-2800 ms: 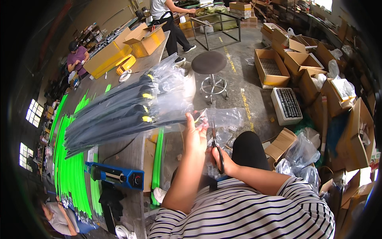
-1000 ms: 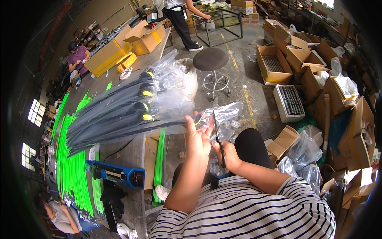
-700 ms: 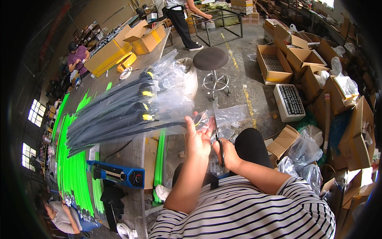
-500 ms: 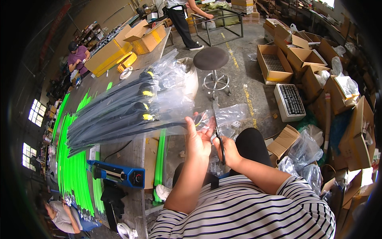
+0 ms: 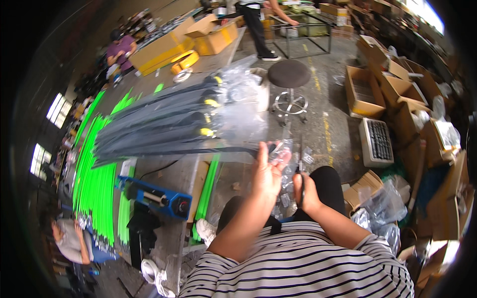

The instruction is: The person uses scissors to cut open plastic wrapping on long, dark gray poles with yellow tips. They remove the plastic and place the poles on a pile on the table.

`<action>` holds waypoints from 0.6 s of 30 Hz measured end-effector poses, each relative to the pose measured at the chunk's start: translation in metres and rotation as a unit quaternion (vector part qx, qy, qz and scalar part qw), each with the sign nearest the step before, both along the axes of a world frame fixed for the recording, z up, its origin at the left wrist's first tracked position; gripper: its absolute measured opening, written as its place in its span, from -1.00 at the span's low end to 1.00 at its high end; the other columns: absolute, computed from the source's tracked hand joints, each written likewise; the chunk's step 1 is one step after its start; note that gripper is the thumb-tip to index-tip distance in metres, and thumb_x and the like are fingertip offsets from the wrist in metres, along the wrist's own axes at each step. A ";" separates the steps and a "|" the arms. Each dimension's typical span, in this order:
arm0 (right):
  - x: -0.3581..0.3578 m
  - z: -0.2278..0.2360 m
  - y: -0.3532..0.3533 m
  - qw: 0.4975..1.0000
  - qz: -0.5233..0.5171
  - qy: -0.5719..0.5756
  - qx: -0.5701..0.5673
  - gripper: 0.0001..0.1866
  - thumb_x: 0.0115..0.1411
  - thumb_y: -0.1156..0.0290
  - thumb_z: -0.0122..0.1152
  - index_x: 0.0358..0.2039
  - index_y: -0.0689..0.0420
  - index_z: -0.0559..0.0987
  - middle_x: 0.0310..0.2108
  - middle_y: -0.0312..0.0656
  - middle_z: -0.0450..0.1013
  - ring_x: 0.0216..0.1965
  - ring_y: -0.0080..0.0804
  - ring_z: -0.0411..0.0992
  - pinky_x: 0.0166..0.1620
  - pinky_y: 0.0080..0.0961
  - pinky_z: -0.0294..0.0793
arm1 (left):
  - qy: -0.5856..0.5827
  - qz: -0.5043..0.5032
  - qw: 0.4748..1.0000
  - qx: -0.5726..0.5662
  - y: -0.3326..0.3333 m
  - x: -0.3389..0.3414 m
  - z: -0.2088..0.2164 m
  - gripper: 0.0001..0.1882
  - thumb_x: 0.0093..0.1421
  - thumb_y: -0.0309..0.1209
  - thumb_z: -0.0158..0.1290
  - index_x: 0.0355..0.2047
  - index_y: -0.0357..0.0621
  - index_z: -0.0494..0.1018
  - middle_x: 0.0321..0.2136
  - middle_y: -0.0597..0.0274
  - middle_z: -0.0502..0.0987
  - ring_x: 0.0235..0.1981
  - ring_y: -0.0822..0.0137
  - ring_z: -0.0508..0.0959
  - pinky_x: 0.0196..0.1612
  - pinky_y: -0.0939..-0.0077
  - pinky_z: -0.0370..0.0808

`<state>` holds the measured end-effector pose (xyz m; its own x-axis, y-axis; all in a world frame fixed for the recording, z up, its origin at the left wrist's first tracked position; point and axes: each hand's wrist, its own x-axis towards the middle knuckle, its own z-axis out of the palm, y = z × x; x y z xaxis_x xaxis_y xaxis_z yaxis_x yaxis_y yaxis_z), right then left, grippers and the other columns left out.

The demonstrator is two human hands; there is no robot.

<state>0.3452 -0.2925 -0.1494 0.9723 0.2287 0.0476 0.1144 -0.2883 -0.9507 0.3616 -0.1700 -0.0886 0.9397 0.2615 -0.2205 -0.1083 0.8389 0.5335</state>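
1. So, your left hand [image 5: 268, 171] has its thumb raised and its fingers gripping the end of a clear bag [image 5: 283, 149].
2. Just beside it, your right hand [image 5: 309, 193] is closed around the black-handled scissors [image 5: 300, 164], blades pointing away from you; blur hides whether they're parted.
3. Leftward from your fingers, bagged black strips [image 5: 159, 116] fan across the surface [image 5: 166, 241], yellow bits [image 5: 211, 103] near one end, the far end over bright green rods [image 5: 94, 184].
4. Nearer you sits a blue device [image 5: 159, 199] with a dark knob.
5. Beyond your hands, there's a round stool [image 5: 289, 74] on the floor.
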 end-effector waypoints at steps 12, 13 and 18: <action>0.008 -0.038 0.007 0.956 -0.020 0.190 0.221 -0.55 0.19 0.01 -0.30 -0.68 0.04 0.22 -0.85 -0.39 0.09 -0.86 -0.62 0.06 -0.77 -0.68 0.03 | -0.038 0.068 0.992 0.098 -0.003 -0.045 0.010 -0.80 0.07 -0.35 0.00 -0.43 -0.26 0.38 -0.46 0.18 0.46 -0.68 0.46 0.40 -0.67 0.59 0.33; 0.007 -0.030 0.006 0.957 -0.021 0.207 0.203 -0.57 0.18 -0.01 -0.29 -0.64 0.04 0.24 -0.84 -0.39 0.09 -0.86 -0.63 0.04 -0.77 -0.68 0.03 | -0.024 0.042 0.989 0.138 -0.007 -0.047 0.012 -0.81 0.07 -0.36 0.01 -0.42 -0.26 0.37 -0.49 0.23 0.44 -0.69 0.51 0.38 -0.69 0.63 0.30; 0.001 -0.051 0.017 0.958 0.096 0.070 0.262 -0.47 0.13 -0.13 -0.28 -0.27 0.12 0.36 -0.39 -0.26 0.29 -0.35 -0.44 0.28 -0.28 -0.56 0.25 | -0.117 0.259 0.887 0.364 -0.008 -0.082 0.050 -0.82 0.06 -0.45 0.02 -0.36 -0.22 0.28 -0.57 0.37 0.35 -0.66 0.60 0.35 -0.66 0.70 0.25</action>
